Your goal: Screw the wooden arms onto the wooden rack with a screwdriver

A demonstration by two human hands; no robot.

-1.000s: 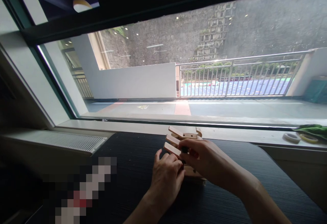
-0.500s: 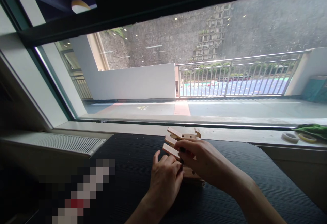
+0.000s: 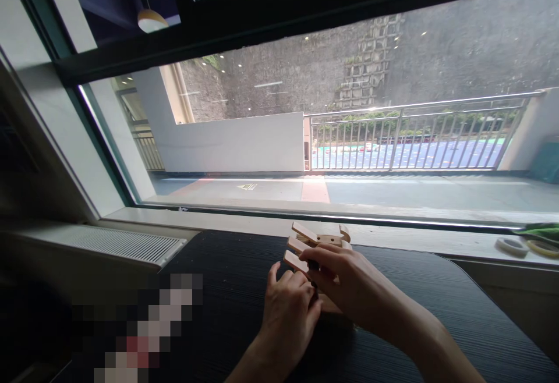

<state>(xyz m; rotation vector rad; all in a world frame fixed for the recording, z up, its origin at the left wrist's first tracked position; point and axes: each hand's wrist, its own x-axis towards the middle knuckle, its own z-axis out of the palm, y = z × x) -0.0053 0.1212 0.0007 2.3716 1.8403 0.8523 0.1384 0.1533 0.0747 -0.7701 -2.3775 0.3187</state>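
A pale wooden assembly (image 3: 331,239) lies on the dark table, with several slats poking out to the left, drilled holes and a curved piece at the far end. My right hand (image 3: 345,269) pinches a small dark tool (image 3: 312,265) over it; the tool looks like a short-handled driver, though its tip is hidden. Close below, my left hand (image 3: 290,307) has its fingers curled against the near side of the wood, with the little finger raised. Both hands cover much of the assembly's middle.
The black wood-grained table (image 3: 231,290) reaches the white window sill (image 3: 244,224). Rolls of tape (image 3: 510,247) and a green cloth (image 3: 541,231) sit on the sill at right. A vented white cover (image 3: 144,244) stands left of the table. A pixelated patch covers the lower left.
The whole view has shifted slightly, so everything appears a little farther right and lower. Both hands keep nearly the same places on the wooden assembly, the right still pinching the dark tool.
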